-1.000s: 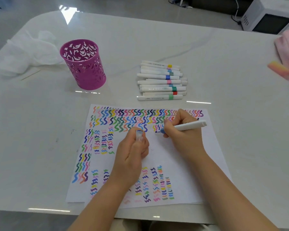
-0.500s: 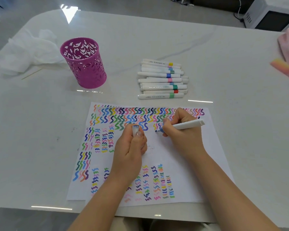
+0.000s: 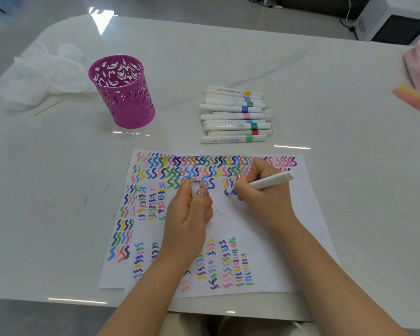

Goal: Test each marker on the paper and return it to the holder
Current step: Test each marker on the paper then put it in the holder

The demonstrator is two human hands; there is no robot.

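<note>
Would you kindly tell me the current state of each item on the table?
Marker: uncapped, gripped by right hand, tip at paper.
Cap: off, held by left hand.
Holder: upright, no markers seen inside.
Pile: capped markers lying flat.
Paper: flat, mostly scribbled.

No legible text, only faint unreadable print on barrels of the white markers

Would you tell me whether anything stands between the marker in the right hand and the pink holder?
Nothing stands squarely between the marker and the holder, only flat paper and table. The left hand, gripping the cap, sits close beside that path.
</note>
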